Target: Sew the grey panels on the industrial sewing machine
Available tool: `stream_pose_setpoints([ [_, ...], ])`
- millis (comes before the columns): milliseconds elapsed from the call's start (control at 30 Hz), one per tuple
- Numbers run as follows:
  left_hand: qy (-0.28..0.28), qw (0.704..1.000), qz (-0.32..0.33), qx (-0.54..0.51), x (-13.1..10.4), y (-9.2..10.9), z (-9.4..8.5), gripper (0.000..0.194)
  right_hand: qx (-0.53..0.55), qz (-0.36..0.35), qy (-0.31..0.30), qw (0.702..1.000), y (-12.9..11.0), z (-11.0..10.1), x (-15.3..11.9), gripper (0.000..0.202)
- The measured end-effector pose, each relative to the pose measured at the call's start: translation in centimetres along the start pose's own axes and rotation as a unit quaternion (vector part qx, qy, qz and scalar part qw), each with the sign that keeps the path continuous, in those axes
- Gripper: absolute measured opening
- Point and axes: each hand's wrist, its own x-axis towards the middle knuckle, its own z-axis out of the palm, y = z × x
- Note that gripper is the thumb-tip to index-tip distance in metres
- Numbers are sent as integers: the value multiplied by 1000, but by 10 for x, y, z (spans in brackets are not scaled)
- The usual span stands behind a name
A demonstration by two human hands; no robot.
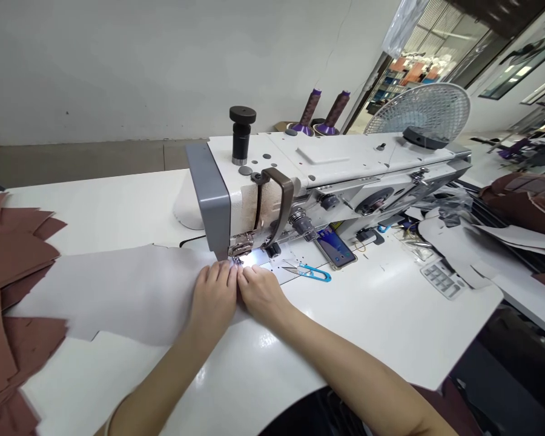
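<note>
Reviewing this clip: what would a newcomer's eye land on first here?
Probably the big white sewing machine across the middle, its lamp glowing just beyond the left hand and right hand, which sit side by side at the pale piece's near end. Next, the reddish-brown pieces heaped at the left edge, and two dark thread cones with purple bases behind the machine.

The phone (336,247) lies beside the thread snips (315,273), left of the calculator (442,280), on the table (372,315).

A pale gray material piece (127,290) lies flat across the white table (367,315).
</note>
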Motion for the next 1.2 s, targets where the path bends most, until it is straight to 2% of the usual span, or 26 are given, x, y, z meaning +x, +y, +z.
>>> stream_pose_setpoints([
  [100,-18,997,-51,50,-4,15,-5,36,8,18,-4,1000,1,3,2,16],
  [200,-37,996,-47,62,-4,17,-5,38,25,39,-13,999,1,1,2,15],
  [333,-46,997,-2,62,-1,-6,1,38,39,76,-27,996,2,-7,0,14],
  [433,-21,998,38,52,1,-24,3,38,29,83,-23,996,2,-11,-2,18],
  [500,-2,997,49,56,2,-26,1,37,24,83,-19,996,2,-11,-3,21],
  [667,72,995,10,62,-6,3,0,29,35,77,-19,996,2,-7,-4,15],
  [767,81,995,-1,60,-10,14,5,31,40,71,-16,997,2,-6,-6,12],
  [867,72,997,11,33,-11,8,10,33,43,63,-22,997,1,-7,-7,13],
  [1067,18,999,12,-28,-6,-14,15,40,35,84,-40,995,-3,-6,-6,16],
  [1200,33,999,21,-36,-5,-17,13,37,39,109,-37,993,-4,-4,-6,16],
])
